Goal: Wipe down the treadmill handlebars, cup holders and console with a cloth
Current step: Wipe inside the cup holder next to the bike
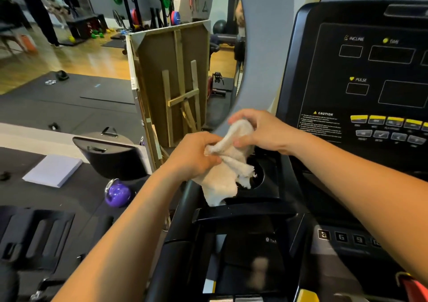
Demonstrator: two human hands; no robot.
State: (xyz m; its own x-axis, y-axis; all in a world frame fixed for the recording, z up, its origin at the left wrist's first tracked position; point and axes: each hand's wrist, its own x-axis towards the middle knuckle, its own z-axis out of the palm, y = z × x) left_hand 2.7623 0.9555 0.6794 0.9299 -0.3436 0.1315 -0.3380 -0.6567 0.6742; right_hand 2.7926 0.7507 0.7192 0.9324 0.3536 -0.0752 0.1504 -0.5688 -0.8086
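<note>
I have the cloth point(228, 162) in both hands. My left hand point(196, 155) pinches a fold at its near edge, thumb and fingers curled onto it. My right hand point(259, 130) is cupped over the bunched top, with the thumb pressed into the side. The loose end hangs below both grips and drapes across the cup holder point(257, 174) directly underneath. I cannot tell whether it rests on the rim or only hangs in front of it.

My read is that I am gathering the cloth into a pad, not wiping. Nothing shows which surfaces have been cleaned. The console point(370, 70), beyond and to the right of my right hand, shows no streaks or damp marks. The handlebar point(162, 267) runs back below my left wrist, untouched at this moment. I would count all three as left to do, starting with the cup holder.
</note>
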